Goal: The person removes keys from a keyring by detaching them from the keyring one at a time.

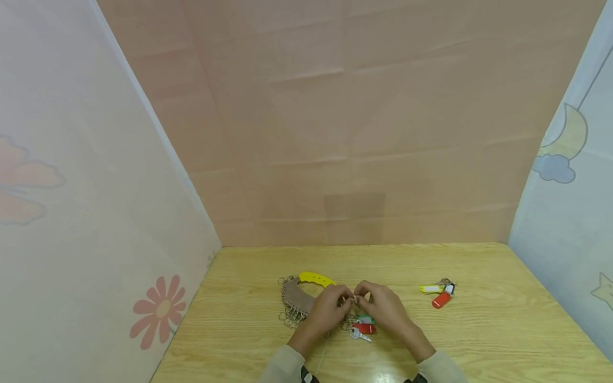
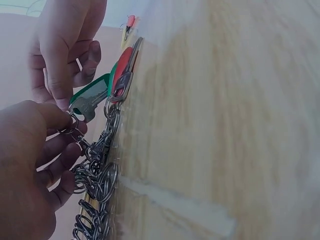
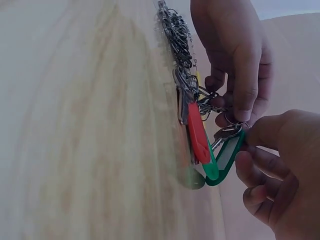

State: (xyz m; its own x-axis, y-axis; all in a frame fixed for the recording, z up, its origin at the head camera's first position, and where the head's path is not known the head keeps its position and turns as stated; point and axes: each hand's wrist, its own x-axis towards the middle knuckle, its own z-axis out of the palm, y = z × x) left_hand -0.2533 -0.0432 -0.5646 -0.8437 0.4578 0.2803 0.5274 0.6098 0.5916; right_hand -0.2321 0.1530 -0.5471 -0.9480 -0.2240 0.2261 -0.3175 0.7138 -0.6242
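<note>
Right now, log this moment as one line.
left hand: pinches key ring | right hand: pinches same ring | yellow handle: beyond left hand | yellow tag: on table, right of hands

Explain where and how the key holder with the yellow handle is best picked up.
Probably best by the middle of the yellow handle, coming from the far side, with fingers curled into the gap under its arch. The handle bows away from the brown plate, while metal rings crowd the plate's left and near edges. The left hand hides the plate's right part.
</note>
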